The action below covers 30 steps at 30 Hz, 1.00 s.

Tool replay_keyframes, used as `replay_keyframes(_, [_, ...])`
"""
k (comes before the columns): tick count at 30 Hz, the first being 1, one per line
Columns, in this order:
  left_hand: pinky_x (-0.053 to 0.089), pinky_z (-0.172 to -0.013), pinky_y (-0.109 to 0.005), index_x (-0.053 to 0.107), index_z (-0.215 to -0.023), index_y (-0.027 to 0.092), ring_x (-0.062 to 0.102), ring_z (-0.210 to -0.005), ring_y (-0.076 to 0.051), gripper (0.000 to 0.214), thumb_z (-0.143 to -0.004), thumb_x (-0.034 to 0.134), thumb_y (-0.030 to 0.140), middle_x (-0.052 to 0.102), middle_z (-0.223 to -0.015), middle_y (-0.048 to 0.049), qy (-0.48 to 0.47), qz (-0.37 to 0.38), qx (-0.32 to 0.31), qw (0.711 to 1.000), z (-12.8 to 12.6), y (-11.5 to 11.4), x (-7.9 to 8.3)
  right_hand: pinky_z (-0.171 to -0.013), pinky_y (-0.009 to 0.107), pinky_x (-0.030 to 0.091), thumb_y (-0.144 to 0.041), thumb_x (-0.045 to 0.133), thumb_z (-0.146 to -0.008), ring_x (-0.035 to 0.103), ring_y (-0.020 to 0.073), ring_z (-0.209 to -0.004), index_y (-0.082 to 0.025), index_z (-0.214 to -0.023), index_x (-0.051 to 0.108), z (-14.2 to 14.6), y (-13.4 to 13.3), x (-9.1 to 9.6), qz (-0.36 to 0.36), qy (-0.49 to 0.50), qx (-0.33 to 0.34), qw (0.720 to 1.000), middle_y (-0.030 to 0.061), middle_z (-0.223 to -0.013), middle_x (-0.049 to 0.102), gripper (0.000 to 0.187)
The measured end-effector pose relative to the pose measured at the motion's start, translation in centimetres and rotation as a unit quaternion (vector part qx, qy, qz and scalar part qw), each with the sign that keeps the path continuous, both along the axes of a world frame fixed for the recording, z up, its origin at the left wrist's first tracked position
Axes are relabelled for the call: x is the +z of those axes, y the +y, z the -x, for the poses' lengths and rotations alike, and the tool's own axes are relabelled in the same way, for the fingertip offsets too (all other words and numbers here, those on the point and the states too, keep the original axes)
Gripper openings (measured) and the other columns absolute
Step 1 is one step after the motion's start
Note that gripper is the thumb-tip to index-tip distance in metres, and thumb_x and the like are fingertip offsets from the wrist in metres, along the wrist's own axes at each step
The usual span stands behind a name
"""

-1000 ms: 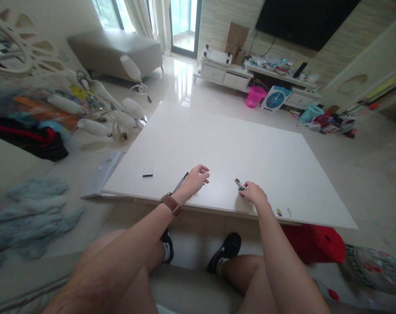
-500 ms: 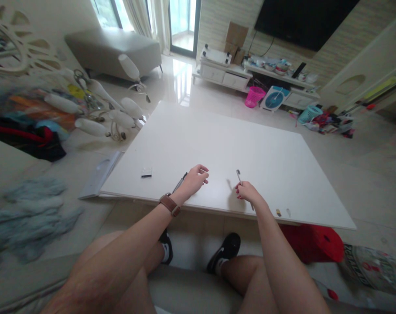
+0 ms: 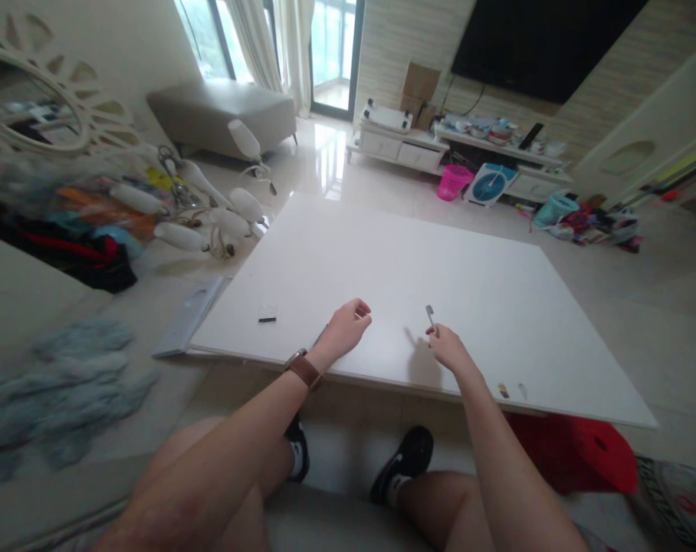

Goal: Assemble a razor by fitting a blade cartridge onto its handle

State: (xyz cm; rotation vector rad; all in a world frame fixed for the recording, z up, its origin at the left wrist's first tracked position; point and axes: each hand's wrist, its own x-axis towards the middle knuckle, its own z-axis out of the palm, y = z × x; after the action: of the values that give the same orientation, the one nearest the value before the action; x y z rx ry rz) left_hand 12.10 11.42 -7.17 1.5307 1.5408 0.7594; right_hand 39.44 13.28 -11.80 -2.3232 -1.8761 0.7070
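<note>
Currently I have the right hand (image 3: 448, 349) gripping a thin tool (image 3: 430, 313), the left hand (image 3: 346, 328) half-open at its nine o'clock

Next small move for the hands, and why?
I'd probably bring the left hand toward the slim tool to steady it: the right hand alone holds it, apparently raised above the white surface, while the left looks empty.
</note>
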Motion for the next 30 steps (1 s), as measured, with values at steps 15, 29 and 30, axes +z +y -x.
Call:
replay_keyframes(15, [0.051, -0.084, -0.037, 0.066, -0.107, 0.014, 0.066, -0.104, -0.033, 0.032, -0.076, 0.063, 0.023, 0.069, -0.112, -0.0212, 0.409, 0.160, -0.104, 0.892, 6.9, 0.5, -0.9, -0.066, 0.025, 0.035, -0.018, 0.052, -0.090, 0.059, 0.0175, -0.080, -0.019, -0.093, 0.061, 4.7, -1.6, -0.3, -0.019, -0.001, 0.088, 0.996, 0.0066, -0.091, 0.068, 0.009])
replay_keyframes(29, [0.050, -0.083, -0.036, 0.066, -0.095, 0.015, 0.067, -0.101, -0.032, 0.025, -0.072, 0.058, 0.008, 0.070, -0.103, -0.0222, 0.360, 0.135, -0.142, 0.912, 4.0, -0.1, -2.1, -0.070, 0.028, 0.040, -0.016, 0.052, -0.088, 0.065, 0.0237, -0.091, -0.020, -0.097, 0.066, 4.9, -2.2, 0.4, 0.018, -0.060, 0.078, 0.995, 0.0119, -0.099, 0.070, 0.017])
replay_keyframes(30, [0.050, -0.081, -0.035, 0.066, -0.094, 0.015, 0.068, -0.098, -0.031, 0.025, -0.071, 0.059, 0.008, 0.071, -0.101, -0.0209, 0.349, 0.135, -0.150, 0.915, 3.8, 0.0, -2.1, -0.070, 0.029, 0.040, -0.016, 0.052, -0.088, 0.066, 0.0245, -0.091, -0.019, -0.098, 0.065, 4.8, -2.1, 0.5, 0.017, -0.064, 0.072, 0.995, 0.0125, -0.100, 0.070, 0.017])
